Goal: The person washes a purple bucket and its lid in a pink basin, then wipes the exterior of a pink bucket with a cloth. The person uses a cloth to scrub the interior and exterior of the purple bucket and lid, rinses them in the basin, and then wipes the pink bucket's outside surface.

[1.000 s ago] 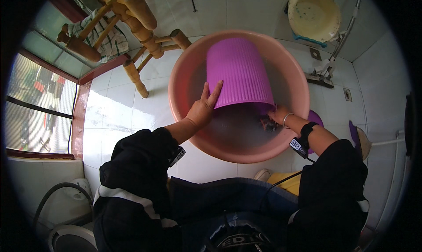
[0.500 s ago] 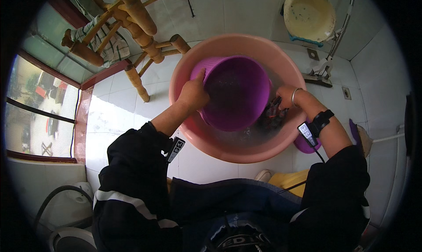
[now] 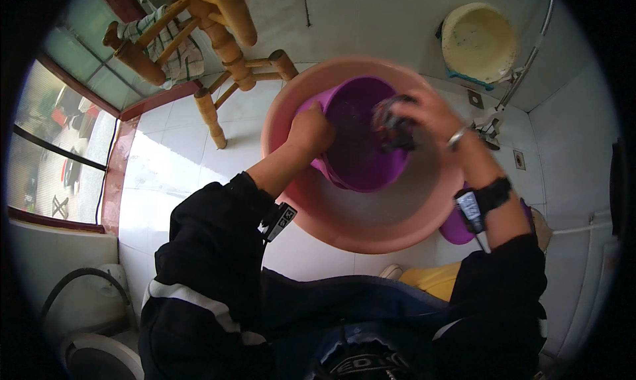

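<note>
A purple bucket (image 3: 387,176) sits tilted inside a large pink basin (image 3: 351,239) with cloudy water in it. My left hand (image 3: 313,132) is closed on the bucket's left rim. Over the right part of the bucket's mouth, my right hand (image 3: 429,116), smeared by motion, grips a bunched dark cloth (image 3: 395,127) with some reddish patches. How my right fingers lie around the cloth is partly blurred. The bottom of the bucket is dark and hard to make out.
Upturned wooden stools (image 3: 232,58) stand at the far left with a checked towel (image 3: 180,60). A cream basin (image 3: 478,42) leans against the far wall beside a mop (image 3: 491,121). A purple object (image 3: 456,227) lies right of the pink basin. White tiles (image 3: 165,161) cover the floor.
My right hand has lifted the dark cloth from the water beside the bucket and carried it up and left over the bucket's mouth. The bucket tilts more, my left hand still on its rim.
</note>
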`<state>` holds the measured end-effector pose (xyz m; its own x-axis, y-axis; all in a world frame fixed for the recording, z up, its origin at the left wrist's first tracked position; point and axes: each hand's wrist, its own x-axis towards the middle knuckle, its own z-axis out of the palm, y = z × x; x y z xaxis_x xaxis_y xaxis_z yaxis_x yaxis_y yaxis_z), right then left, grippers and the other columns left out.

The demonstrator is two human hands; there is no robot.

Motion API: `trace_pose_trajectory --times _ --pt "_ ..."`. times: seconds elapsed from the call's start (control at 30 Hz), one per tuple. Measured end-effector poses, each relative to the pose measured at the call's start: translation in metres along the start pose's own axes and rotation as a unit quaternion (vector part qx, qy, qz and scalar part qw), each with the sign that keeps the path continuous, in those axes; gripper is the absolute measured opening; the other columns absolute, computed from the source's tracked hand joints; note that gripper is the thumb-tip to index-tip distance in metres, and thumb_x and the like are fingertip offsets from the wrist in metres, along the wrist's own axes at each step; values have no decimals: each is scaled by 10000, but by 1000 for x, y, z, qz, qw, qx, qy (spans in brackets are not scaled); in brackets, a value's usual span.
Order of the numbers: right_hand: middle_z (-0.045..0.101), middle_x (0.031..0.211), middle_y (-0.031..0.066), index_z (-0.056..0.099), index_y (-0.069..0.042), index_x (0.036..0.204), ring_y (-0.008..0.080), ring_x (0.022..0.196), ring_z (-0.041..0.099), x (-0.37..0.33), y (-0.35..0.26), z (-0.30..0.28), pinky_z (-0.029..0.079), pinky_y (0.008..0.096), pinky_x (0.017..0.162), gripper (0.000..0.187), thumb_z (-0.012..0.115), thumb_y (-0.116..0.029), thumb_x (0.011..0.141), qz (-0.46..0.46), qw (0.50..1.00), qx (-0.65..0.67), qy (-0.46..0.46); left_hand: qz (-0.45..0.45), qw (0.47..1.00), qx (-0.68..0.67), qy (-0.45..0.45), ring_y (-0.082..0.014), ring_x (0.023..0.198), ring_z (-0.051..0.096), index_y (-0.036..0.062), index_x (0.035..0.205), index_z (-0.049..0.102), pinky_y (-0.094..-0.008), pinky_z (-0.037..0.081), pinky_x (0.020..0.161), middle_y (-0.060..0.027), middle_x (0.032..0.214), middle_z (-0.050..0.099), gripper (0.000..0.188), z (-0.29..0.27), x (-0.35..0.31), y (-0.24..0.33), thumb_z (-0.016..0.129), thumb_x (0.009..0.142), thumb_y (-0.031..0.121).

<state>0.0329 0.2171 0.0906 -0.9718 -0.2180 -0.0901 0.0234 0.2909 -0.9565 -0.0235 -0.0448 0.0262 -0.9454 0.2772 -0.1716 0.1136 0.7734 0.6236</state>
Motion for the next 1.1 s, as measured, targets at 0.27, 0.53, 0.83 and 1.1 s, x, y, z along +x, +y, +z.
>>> trace_pose_trajectory --times 0.27,0.53,0.83,1.1 --pt "607 1306 212 610 -55 1284 374 1218 571 55 149 101 453 421 1041 484 596 -96 802 27 889 -403 -215 34 992 69 97 -434 868 678 139 1583 0 -505 546 803 -312 980 659 927 -2 -4 11 538 835 37" --pt "514 1432 179 536 -94 1387 322 1311 501 114 217 126 397 409 1098 429 442 -234 993 -60 787 -494 -364 112 988 93 45 -452 885 669 198 1588 66 -520 525 794 -334 1013 644 980 -2 2 10 503 760 -91" --pt "612 1344 87 728 -126 1169 318 1268 529 101 143 16 459 402 1031 326 616 -180 868 35 471 -772 -426 90 995 48 2 -432 894 677 180 1584 89 -511 529 815 -279 913 681 953 -3 6 -5 527 772 -61" --pt "578 1270 -22 775 -184 936 243 1110 458 70 77 -26 379 395 944 224 584 -206 821 -122 472 -840 -238 92 994 59 -30 -426 910 682 195 1585 77 -521 542 810 -284 972 676 922 8 11 13 510 804 -38"
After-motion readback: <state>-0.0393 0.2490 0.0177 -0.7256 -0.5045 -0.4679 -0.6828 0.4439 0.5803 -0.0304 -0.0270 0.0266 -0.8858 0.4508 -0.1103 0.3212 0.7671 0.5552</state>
